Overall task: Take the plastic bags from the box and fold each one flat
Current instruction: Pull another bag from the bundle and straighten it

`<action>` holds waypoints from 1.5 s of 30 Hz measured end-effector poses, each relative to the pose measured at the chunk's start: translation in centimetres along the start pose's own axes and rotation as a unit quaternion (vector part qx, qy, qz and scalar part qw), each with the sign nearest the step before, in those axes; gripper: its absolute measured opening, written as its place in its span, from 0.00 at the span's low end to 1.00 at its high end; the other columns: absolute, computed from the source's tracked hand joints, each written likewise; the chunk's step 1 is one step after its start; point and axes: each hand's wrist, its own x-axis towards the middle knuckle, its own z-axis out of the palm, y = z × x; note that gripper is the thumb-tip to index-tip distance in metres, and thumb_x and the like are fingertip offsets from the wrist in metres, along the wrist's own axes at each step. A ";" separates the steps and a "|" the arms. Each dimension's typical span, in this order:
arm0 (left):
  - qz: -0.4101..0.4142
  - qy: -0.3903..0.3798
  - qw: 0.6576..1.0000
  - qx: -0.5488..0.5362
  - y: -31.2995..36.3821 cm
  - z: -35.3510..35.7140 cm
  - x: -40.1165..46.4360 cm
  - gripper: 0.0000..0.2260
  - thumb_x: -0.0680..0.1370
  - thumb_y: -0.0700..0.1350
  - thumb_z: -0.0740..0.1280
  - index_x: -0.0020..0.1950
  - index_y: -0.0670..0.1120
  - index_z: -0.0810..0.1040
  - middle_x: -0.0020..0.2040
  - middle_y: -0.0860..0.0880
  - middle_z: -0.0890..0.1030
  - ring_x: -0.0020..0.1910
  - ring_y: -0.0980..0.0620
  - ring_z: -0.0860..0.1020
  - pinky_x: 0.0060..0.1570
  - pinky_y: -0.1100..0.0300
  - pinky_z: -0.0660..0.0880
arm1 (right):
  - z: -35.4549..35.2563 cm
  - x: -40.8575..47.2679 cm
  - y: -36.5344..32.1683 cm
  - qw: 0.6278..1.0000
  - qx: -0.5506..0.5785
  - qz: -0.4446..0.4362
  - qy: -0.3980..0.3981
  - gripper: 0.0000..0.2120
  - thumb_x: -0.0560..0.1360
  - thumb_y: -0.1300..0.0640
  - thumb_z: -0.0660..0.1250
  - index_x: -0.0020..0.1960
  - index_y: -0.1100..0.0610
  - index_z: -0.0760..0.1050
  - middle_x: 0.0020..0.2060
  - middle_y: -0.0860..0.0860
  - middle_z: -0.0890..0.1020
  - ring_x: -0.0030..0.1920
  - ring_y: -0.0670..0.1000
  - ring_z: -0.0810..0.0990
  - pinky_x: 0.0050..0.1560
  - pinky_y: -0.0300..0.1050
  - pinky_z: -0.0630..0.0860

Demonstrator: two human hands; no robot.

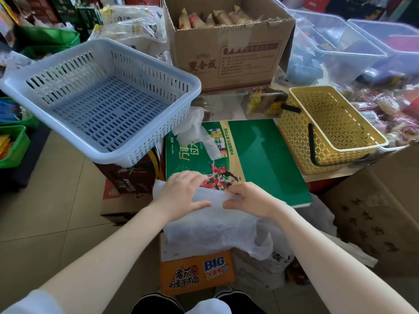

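Both bare forearms come in from the bottom corners of the frame and meet just below the middle, right over a white plastic bag (210,225) that's spread across the near edge of a green carton (260,159) and hangs down toward the bottom of the shot. The left hand (183,193) lies palm down on the bag's upper left part, fingers pretty much straight and spread, thumb pointing right along the bag, so it's pressing flat rather than grabbing. The right hand (246,200) is just beside it, knuckles up, fingers curled at the bag's top edge; looks like it's pinching that folded edge, though the fingertips are tucked under so I can't see the grip itself. The thumbs nearly meet but there's a small gap. Another crumpled white bag (195,130) sits further up on the green carton, near the lower corner of a pale blue slotted basket (145,62) that fills the upper left. A yellow lattice basket (294,130) with dark handles is at the right, and an open cardboard box (226,51) of wrapped snacks sits top centre. An orange noodle carton (197,273) is under the hanging bag.
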 end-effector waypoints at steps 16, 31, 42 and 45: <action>-0.101 -0.109 0.975 -0.162 -3.6 0.7 -1.4 0.26 0.64 0.71 0.63 0.38 0.47 0.72 0.33 0.52 0.75 0.33 0.53 0.72 0.35 0.55 0.68 | -1.2 -1.6 3.6 0.996 0.078 0.050 0.011 0.08 0.75 0.58 0.67 0.41 0.59 0.69 0.34 0.48 0.71 0.34 0.48 0.68 0.33 0.36 0.62; -0.078 -0.012 0.909 -0.409 -0.7 0.4 0.6 0.09 0.72 0.53 0.68 0.37 0.56 0.68 0.32 0.52 0.69 0.31 0.59 0.66 0.35 0.66 0.63 | -4.6 -0.4 3.0 0.887 0.461 -0.007 0.035 0.04 0.64 0.51 0.73 0.34 0.49 0.80 0.46 0.59 0.71 0.45 0.56 0.67 0.40 0.44 0.63; -0.108 -0.006 0.917 -0.384 -2.5 -0.8 0.9 0.09 0.73 0.46 0.71 0.34 0.53 0.74 0.30 0.57 0.72 0.32 0.59 0.69 0.39 0.61 0.67 | -6.7 1.7 3.1 0.990 -0.034 -0.030 0.137 0.10 0.73 0.52 0.69 0.34 0.54 0.74 0.38 0.49 0.78 0.38 0.50 0.76 0.41 0.44 0.72; -0.104 -0.006 0.921 -0.375 -2.0 -1.3 1.0 0.08 0.72 0.46 0.72 0.34 0.52 0.75 0.32 0.54 0.73 0.32 0.59 0.69 0.38 0.63 0.67 | -6.1 2.3 2.4 0.970 -0.027 -0.050 0.238 0.05 0.74 0.58 0.67 0.40 0.58 0.76 0.33 0.46 0.76 0.34 0.46 0.74 0.37 0.40 0.71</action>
